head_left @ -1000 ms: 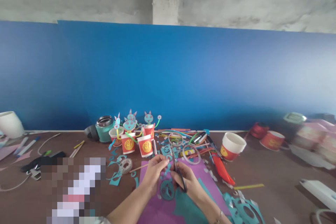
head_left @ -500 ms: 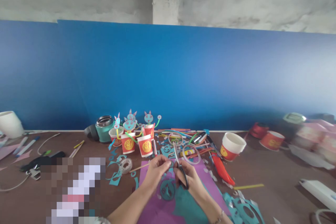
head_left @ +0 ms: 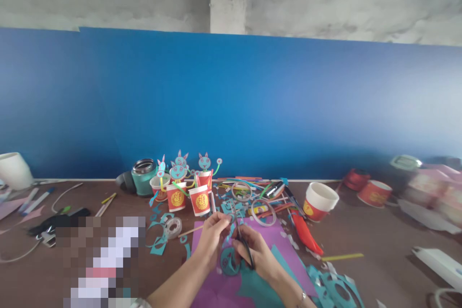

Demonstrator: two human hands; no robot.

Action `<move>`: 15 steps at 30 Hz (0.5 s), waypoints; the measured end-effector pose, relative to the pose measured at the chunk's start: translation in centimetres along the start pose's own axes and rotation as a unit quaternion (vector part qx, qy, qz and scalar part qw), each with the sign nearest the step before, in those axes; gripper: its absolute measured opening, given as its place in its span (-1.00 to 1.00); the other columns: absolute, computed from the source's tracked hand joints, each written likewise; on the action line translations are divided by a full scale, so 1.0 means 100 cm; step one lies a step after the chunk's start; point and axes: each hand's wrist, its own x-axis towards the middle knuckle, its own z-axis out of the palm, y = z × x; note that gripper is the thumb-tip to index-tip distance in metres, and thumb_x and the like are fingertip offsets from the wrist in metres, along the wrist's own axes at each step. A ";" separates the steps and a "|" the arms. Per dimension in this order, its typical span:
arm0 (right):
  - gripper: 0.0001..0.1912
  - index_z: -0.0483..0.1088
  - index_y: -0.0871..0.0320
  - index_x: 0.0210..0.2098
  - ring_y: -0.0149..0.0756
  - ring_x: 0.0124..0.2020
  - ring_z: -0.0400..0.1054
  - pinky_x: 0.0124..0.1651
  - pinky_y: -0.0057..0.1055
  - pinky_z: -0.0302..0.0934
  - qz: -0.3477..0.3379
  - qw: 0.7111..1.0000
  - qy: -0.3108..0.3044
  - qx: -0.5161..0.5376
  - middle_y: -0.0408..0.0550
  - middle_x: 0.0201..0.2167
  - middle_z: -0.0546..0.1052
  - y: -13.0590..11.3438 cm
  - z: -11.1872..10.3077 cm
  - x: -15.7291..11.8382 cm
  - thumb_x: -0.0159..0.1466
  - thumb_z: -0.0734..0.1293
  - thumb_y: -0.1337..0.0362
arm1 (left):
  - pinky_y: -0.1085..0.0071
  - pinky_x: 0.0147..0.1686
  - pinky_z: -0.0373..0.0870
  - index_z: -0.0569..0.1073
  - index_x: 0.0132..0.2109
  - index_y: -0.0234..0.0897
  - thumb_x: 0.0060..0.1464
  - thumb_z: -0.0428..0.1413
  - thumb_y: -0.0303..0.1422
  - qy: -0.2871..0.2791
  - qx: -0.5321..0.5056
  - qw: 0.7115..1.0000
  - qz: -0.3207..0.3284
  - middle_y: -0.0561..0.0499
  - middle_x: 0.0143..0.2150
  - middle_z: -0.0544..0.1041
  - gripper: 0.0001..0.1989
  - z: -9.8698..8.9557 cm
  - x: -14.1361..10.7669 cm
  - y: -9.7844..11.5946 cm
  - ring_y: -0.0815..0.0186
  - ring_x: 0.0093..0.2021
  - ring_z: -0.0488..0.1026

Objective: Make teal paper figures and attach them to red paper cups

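Black-handled scissors (head_left: 244,245) are in my right hand (head_left: 257,250), its fingers wrapped round the handles, blades pointing up and away. My left hand (head_left: 212,236) pinches a small blue paper piece (head_left: 231,219) beside the blades. A thin blue strip hangs between the two hands. Beneath them a blue paper circle with a drawing (head_left: 228,261) lies on purple paper (head_left: 212,288), next to a larger teal sheet (head_left: 258,288). Ahead stand red-and-white paper cups (head_left: 200,200) bearing blue cat-like faces (head_left: 178,170).
A tape roll (head_left: 173,227) and blue scraps lie left of the hands. Pens and sticks are piled ahead, with a red pouch-like item (head_left: 306,233) beside them. A white-and-red cup (head_left: 320,201) stands right, a teal jar (head_left: 143,178) back left, blue cut-outs (head_left: 337,288) front right.
Both hands have shifted slightly left, the scissors with them. The blades now look closer together, and a blue strip hangs down between the hands.
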 end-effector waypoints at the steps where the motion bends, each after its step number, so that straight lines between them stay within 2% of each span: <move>1: -0.61 0.24 0.18 -0.41 -0.51 -0.71 0.17 -0.66 -0.59 -0.03 -0.001 1.000 -0.001 0.001 -0.29 -0.73 0.28 0.000 0.000 0.000 0.05 0.38 0.00 | 0.56 -0.55 0.12 0.35 -0.58 -0.32 -0.29 0.31 -0.37 0.001 -0.005 1.000 0.001 0.17 -0.65 0.28 -0.74 0.000 0.000 0.000 0.51 -0.60 0.17; 15: -0.62 0.22 0.17 -0.44 -0.53 -0.74 0.16 -0.68 -0.60 -0.01 -0.001 1.000 0.004 -0.007 -0.33 -0.73 0.25 0.002 0.000 0.001 0.04 0.41 0.03 | 0.55 -0.52 0.15 0.35 -0.58 -0.33 -0.29 0.32 -0.36 -0.008 -0.016 1.000 -0.004 0.14 -0.63 0.31 -0.73 0.001 -0.001 -0.001 0.50 -0.58 0.22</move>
